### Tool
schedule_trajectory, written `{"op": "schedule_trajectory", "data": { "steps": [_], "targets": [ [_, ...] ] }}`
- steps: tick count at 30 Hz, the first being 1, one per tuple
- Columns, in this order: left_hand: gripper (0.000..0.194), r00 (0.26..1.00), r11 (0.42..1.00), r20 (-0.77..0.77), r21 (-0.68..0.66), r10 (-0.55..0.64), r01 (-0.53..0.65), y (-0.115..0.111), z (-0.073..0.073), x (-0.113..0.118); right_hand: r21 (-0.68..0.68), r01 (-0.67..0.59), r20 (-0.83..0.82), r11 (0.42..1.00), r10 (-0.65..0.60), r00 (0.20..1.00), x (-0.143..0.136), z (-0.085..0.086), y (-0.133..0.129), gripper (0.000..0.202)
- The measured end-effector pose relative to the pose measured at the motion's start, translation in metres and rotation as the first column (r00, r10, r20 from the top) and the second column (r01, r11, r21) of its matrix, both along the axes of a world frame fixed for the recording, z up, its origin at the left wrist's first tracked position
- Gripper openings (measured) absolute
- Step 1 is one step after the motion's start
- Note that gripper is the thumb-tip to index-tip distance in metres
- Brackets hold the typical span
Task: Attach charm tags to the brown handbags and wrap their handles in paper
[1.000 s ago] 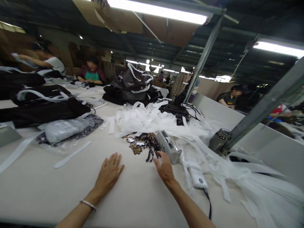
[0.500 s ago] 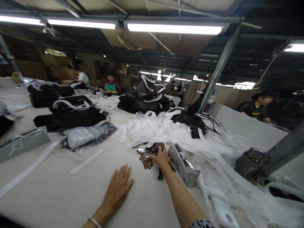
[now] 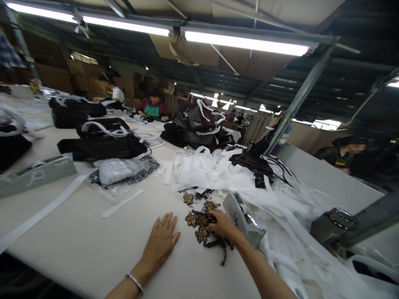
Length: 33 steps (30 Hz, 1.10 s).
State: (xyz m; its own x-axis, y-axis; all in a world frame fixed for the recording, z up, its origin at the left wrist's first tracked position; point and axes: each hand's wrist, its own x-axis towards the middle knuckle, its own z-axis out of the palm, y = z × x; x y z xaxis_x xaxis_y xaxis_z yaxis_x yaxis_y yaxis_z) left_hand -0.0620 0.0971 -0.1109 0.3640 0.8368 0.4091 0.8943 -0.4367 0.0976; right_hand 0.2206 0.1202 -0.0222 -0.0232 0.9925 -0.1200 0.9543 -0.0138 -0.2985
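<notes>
Resting the left hand (image 3: 159,243) palm down on the pale counter (image 3: 124,228), with fingers a little apart; wearing a silvery bracelet (image 3: 134,283) at that wrist. Gripping with the right hand (image 3: 225,224), thumb and fingers clamped on part of a tangle of leopard-print charms (image 3: 202,235); cannot tell the exact number of pieces inside the grip. Can see the tangle on the counter, to the right of the left hand, with flower-shaped charms spread around the right fingertips and a dark cord trailing toward the near edge. Can also see a grey tape dispenser (image 3: 241,218) just beside the right wrist, and a heap of white strips (image 3: 199,170) just beyond the charms. Farther left, can make out a clear plastic bag (image 3: 120,170) near a single white strip (image 3: 121,204); farther back, a pile of black bags (image 3: 202,120).
</notes>
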Motion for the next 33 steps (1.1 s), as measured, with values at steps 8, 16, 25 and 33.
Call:
{"op": "schedule_trajectory", "data": {
  "steps": [8, 16, 25, 33],
  "targets": [
    [0.050, 1.000, 0.999, -0.026, 0.032, -0.006, 0.006, 0.000, 0.000, -0.001, 0.145, 0.073, 0.074, 0.987, -0.085, 0.994, -0.044, 0.027, 0.044, 0.031],
    [0.056, 0.997, 0.989, -0.072, 0.150, 0.005, 0.006, 0.004, -0.007, -0.004, 0.063, 0.126, -0.042, 0.990, -0.124, 0.991, -0.024, -0.010, 0.161, 0.053],
    [0.068, 0.996, 0.998, -0.078, 0.052, -0.035, 0.039, 0.007, 0.001, -0.008, -0.010, 0.141, -0.216, 0.990, -0.140, 0.966, -0.036, -0.002, 0.227, 0.056],
    [0.070, 0.998, 1.000, -0.055, 0.019, -0.021, 0.022, 0.006, 0.015, -0.005, -0.079, 0.283, -0.101, 0.956, -0.290, 0.952, -0.059, 0.022, 0.179, 0.040]
  ]
}}
